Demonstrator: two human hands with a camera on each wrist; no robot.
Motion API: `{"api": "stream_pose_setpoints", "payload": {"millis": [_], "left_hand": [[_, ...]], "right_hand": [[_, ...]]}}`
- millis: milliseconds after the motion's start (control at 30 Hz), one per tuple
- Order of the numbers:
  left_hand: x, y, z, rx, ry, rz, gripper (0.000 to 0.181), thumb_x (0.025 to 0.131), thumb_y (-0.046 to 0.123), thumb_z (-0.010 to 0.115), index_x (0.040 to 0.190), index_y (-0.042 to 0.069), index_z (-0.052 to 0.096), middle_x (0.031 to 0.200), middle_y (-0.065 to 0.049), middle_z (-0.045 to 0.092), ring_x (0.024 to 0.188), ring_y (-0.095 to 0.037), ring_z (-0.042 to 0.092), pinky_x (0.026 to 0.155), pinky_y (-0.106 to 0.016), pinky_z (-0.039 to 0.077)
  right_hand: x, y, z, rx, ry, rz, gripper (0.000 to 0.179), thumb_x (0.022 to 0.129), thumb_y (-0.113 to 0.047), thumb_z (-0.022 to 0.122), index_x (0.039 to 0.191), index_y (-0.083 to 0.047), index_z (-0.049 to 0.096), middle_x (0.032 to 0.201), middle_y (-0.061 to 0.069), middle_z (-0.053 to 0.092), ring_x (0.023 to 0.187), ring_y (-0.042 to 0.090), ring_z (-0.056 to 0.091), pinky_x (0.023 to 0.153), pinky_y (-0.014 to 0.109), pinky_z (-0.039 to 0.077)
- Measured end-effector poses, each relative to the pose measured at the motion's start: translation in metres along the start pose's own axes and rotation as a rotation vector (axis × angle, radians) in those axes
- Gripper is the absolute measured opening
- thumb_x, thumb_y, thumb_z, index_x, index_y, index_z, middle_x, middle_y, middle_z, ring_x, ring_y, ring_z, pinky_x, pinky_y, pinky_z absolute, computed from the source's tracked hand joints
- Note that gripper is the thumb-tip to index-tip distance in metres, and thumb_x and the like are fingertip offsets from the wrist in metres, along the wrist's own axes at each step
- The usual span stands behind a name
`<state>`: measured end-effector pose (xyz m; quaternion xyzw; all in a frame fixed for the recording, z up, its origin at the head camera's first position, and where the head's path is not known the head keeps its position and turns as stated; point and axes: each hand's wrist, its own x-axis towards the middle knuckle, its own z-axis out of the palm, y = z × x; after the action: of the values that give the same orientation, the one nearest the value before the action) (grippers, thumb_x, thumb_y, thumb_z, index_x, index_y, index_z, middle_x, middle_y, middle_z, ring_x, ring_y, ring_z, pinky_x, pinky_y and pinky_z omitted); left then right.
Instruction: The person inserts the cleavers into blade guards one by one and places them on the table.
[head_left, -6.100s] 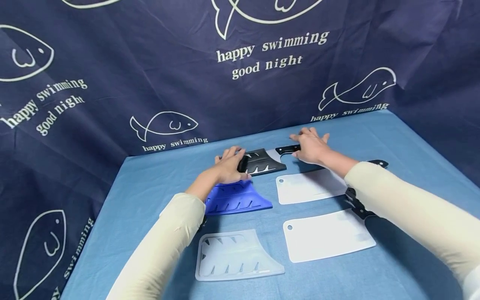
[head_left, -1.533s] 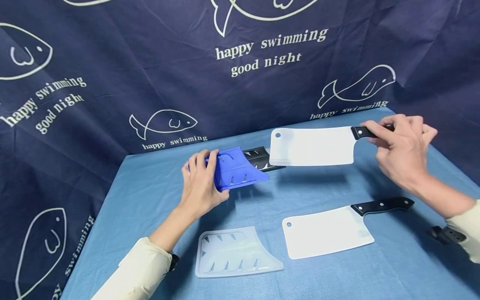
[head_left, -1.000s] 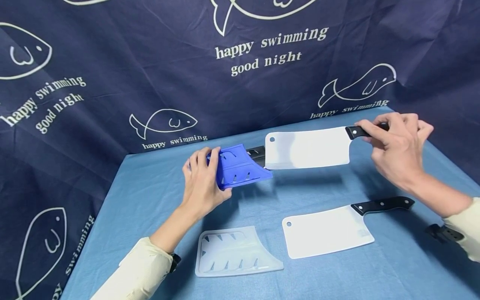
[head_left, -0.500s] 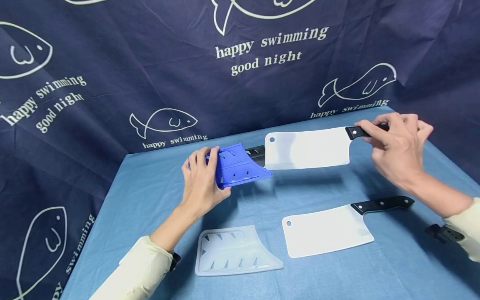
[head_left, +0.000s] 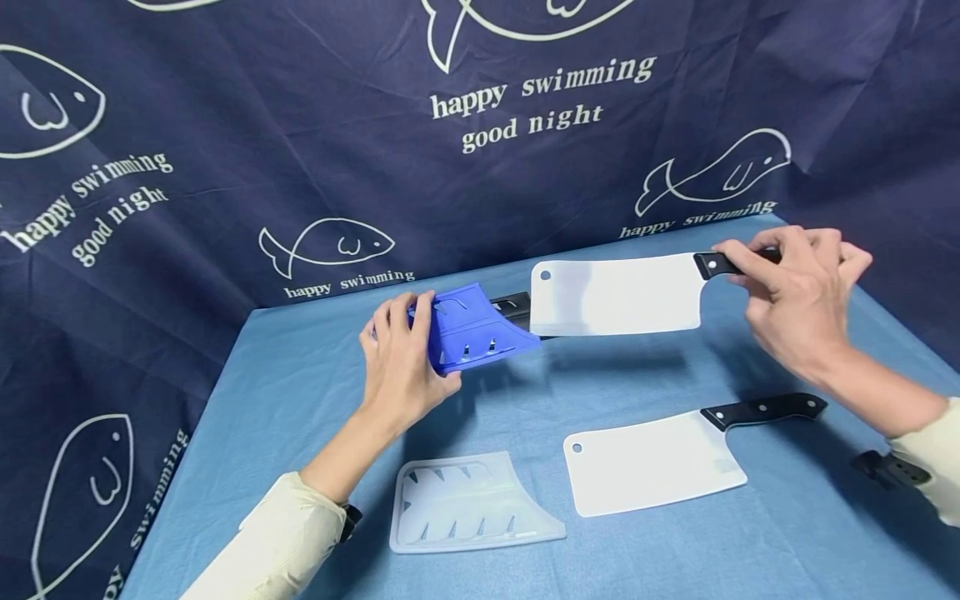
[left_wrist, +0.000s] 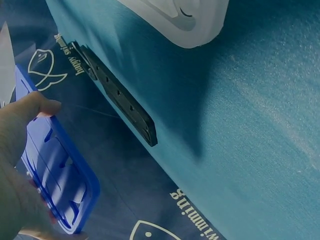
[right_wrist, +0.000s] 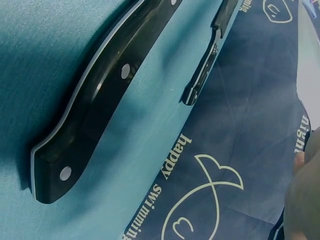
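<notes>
My left hand [head_left: 401, 354] grips a blue plastic blade guard [head_left: 476, 327] by its closed end, raised above the table. From the right, my right hand [head_left: 806, 292] holds a cleaver [head_left: 615, 296] by its black handle, also off the table. Its blade points left, the front edge close to the guard's mouth; whether they touch I cannot tell. Behind them a black blade guard [head_left: 512, 307] lies on the table, partly hidden. In the left wrist view the fingers wrap the blue guard [left_wrist: 62, 172]. At that view's right edge in the right wrist view, only part of my hand [right_wrist: 305, 187] shows.
Nearer me, a translucent white blade guard [head_left: 468, 504] lies left of a second cleaver [head_left: 652, 462], its handle pointing right. In the right wrist view, a black handle [right_wrist: 202, 70] lies at the table's back. A dark blue curtain [head_left: 510, 200] hangs behind the blue tablecloth [head_left: 300, 358].
Six seconds ago both hands were at the black guard and its cleaver; since then the blue guard and a cleaver have been lifted and brought together. Over the last second they barely move.
</notes>
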<state>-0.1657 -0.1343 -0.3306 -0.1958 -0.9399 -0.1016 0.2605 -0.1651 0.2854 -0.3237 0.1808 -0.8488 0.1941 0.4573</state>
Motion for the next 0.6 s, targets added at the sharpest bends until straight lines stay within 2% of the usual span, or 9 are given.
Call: {"api": "stream_pose_setpoints", "payload": {"millis": [300, 600], "left_hand": [[-0.0012, 0.0021, 0.0004, -0.006, 0.014, -0.007, 0.102, 0.051, 0.034, 0.09, 0.138, 0.009, 0.043, 0.132, -0.016, 0.042, 0.122, -0.038, 0.035, 0.096, -0.06, 0.026], [-0.0002, 0.0046, 0.0039, -0.022, -0.004, 0.012, 0.103, 0.049, 0.035, 0.09, 0.137, 0.009, 0.043, 0.129, -0.015, 0.043, 0.12, -0.038, 0.035, 0.092, -0.061, 0.028]], "right_hand": [[0.0025, -0.003, -0.0007, 0.02, 0.013, 0.003, 0.035, 0.083, 0.005, 0.057, 0.108, -0.012, 0.074, 0.096, 0.024, 0.053, 0.09, 0.051, 0.035, 0.087, 0.058, 0.012], [0.0038, -0.0078, 0.004, 0.022, -0.002, -0.033, 0.035, 0.08, 0.007, 0.053, 0.105, -0.008, 0.072, 0.098, 0.025, 0.054, 0.09, 0.051, 0.037, 0.082, 0.062, 0.011]]}}
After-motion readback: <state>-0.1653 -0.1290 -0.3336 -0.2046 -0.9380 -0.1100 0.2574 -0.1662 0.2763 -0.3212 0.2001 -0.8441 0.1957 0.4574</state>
